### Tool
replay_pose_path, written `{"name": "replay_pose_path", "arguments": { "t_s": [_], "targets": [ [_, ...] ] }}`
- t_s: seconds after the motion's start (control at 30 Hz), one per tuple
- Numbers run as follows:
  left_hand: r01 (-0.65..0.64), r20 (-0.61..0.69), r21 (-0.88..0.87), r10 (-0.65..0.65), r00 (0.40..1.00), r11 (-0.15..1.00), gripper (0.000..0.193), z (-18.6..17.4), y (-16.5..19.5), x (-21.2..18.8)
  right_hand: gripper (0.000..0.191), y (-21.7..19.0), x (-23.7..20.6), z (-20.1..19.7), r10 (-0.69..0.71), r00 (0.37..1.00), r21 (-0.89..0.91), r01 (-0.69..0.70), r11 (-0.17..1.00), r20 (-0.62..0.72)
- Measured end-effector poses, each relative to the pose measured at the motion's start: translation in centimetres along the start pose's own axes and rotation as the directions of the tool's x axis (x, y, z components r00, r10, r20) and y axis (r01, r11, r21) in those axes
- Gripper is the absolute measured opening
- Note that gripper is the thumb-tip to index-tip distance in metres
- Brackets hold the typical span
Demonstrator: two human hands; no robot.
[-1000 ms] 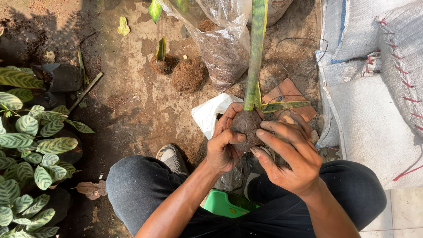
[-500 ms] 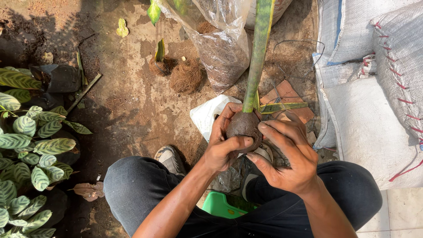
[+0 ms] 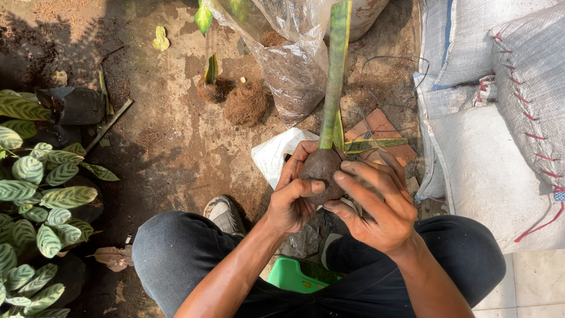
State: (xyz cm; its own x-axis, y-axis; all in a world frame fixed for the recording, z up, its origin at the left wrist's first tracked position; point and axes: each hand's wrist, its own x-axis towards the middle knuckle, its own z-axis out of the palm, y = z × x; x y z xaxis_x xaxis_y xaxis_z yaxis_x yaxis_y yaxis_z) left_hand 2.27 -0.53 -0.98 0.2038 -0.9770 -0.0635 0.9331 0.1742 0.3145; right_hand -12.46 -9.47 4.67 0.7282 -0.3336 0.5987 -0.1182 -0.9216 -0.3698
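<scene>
A dark round soil ball (image 3: 321, 169) with a long stiff green leaf (image 3: 334, 70) growing up out of it is held above my knees. My left hand (image 3: 292, 199) cups the ball from the left, thumb laid across its front. My right hand (image 3: 376, 203) wraps it from the right and below, fingers spread over the soil. Both hands press on the ball together. A short yellow-edged leaf (image 3: 376, 144) sticks out sideways at the base of the plant.
A clear plastic bag of soil (image 3: 291, 65) lies ahead, with a fibrous root clump (image 3: 247, 103) beside it. White woven sacks (image 3: 500, 118) stand at right. Striped-leaf potted plants (image 3: 35, 194) crowd the left. A white bag (image 3: 273, 154), a brick (image 3: 382, 126) and a green stool (image 3: 294, 275) are close.
The hands have turned and squeezed the soil ball slightly; the left thumb now lies across its front. The plant stays in the same place.
</scene>
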Motion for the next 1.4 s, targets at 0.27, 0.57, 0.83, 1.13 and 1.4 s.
{"name": "replay_pose_path", "arguments": {
  "t_s": [0.27, 0.57, 0.83, 1.13, 1.4],
  "targets": [
    [-0.084, -0.087, 0.221, 0.105, 0.991, 0.972, 0.048, -0.4, -0.7, 0.6, 0.044, -0.4, -1.2, 1.2, 0.024, 0.997, 0.015, -0.023, 1.0, -0.073],
    [-0.065, -0.097, 0.136, 0.078, 0.992, 0.989, 0.048, 0.3, -0.5, 0.2, 0.04, -0.3, -1.4, 1.3, 0.069, 0.993, 0.085, -0.061, 0.995, -0.094],
    [-0.062, -0.054, 0.122, 0.069, 0.996, 0.991, 0.049, 0.2, 0.0, -0.1, 0.042, 0.0, -1.2, 1.3, 0.044, 0.996, 0.128, -0.033, 0.991, -0.078],
    [-0.023, -0.119, 0.03, 0.026, 0.992, 0.999, 0.044, -0.1, -0.3, 0.2, 0.044, 0.4, -1.8, 1.9, 0.008, 0.999, 0.062, -0.005, 0.998, -0.049],
    [-0.06, -0.097, 0.081, 0.068, 0.993, 0.995, 0.036, -0.5, -0.4, 0.5, 0.04, 0.4, -1.6, 2.2, 0.006, 0.998, 0.092, 0.0, 0.996, -0.063]
  ]
}}
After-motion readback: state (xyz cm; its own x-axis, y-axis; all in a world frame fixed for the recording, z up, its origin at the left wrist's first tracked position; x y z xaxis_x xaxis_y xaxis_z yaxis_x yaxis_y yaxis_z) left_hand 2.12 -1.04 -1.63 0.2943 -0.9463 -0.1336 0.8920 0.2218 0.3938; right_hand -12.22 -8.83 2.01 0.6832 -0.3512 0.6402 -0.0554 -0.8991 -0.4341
